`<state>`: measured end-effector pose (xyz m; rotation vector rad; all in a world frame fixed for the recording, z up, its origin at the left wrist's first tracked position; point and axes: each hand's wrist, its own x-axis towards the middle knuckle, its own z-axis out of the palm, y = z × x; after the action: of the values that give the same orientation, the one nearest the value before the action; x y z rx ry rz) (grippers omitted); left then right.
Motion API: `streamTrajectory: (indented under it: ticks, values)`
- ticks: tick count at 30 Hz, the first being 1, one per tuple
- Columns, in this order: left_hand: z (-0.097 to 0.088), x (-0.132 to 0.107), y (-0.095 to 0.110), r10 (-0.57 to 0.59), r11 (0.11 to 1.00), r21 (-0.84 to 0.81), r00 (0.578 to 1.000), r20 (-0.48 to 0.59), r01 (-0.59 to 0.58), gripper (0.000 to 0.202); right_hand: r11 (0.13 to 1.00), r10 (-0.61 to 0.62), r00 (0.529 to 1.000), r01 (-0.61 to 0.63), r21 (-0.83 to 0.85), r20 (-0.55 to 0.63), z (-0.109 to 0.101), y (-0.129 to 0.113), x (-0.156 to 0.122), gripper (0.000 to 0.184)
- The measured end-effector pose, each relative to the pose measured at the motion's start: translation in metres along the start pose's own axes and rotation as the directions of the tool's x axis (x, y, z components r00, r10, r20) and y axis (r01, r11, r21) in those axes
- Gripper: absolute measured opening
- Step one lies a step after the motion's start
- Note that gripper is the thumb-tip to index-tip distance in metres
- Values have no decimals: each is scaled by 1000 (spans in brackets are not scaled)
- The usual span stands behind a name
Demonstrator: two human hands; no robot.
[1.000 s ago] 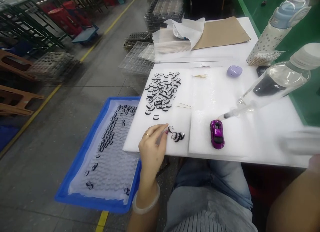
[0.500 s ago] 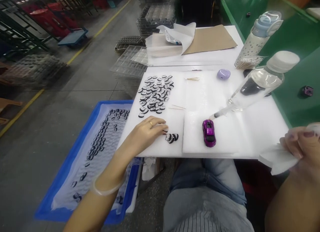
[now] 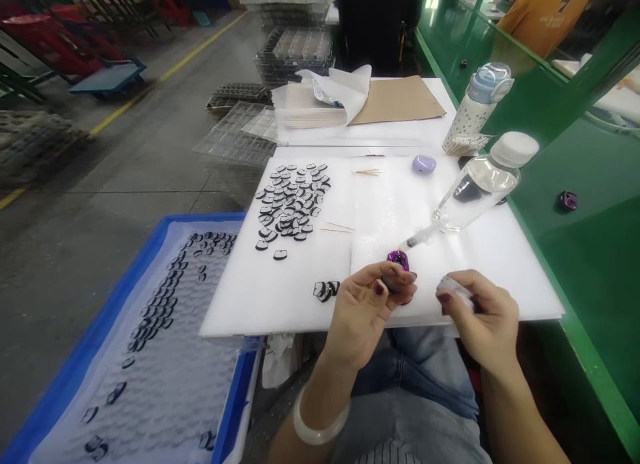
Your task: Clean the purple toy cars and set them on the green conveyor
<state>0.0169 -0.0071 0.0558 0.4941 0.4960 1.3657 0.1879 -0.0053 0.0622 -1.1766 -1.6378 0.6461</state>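
My left hand (image 3: 363, 311) is raised over the near edge of the table, its thumb and fingers closed on what looks like a small black piece, mostly hidden by the fingers. Just behind those fingers a purple toy car (image 3: 399, 257) lies on a white foam pad (image 3: 370, 237), partly covered from view. To the right, my right hand (image 3: 483, 314) pinches a folded white wipe (image 3: 457, 292). A short row of small black-and-white pieces (image 3: 326, 291) lies left of my left hand. Many similar pieces (image 3: 293, 201) are spread further back.
A clear bottle with a white cap (image 3: 480, 184) and a thin nozzle leans toward the car. Behind stand a dotted flask (image 3: 473, 107), cotton swabs (image 3: 465, 144) and a purple case (image 3: 424, 164). Left and lower is a blue tray (image 3: 170, 227) of pieces. A green partition (image 3: 540, 164) borders the right.
My left hand has moved right, from the small pieces to in front of the car. My right hand has come in from the far right with the wipe. The view has shifted.
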Motion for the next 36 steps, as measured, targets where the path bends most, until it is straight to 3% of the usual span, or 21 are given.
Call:
streamTrajectory:
  ticks: [4, 8, 12, 15, 19, 25, 31, 36]
  values:
    - [-5, 2, 2, -49, 996, -77, 999, -12, 48, 23, 961, -267, 956, 273, 39, -119, 7, -3, 6, 15]
    - [-7, 0, 2, -56, 997, -60, 998, -23, 55, 24, 898, -440, 896, 439, -21, -58, 20, -16, 19, 20]
    - [-6, -2, -1, -49, 999, 19, 995, -89, 50, 26, 826, -532, 846, 521, -216, 5, 31, -32, 25, 12]
    - [-5, -3, -3, -38, 996, 74, 992, -119, 47, 26, 788, -546, 836, 535, -304, 55, 30, -37, 23, 10]
    - [-6, -5, -5, -6, 997, 79, 992, -125, 16, 25, 792, -528, 841, 537, -291, 113, 22, -37, 17, 12]
    - [-4, -3, -2, -3, 995, 97, 996, -92, 12, 22, 801, -513, 854, 513, -309, 89, 20, -38, 14, 13]
    - [-2, -2, -1, -3, 995, 99, 987, -160, 19, 28, 799, -482, 861, 509, -319, 166, 8, -42, 12, 15]
    - [-2, -3, -1, -21, 993, 110, 991, -130, 35, 25, 803, -477, 862, 507, -313, 172, 13, -44, 15, 13]
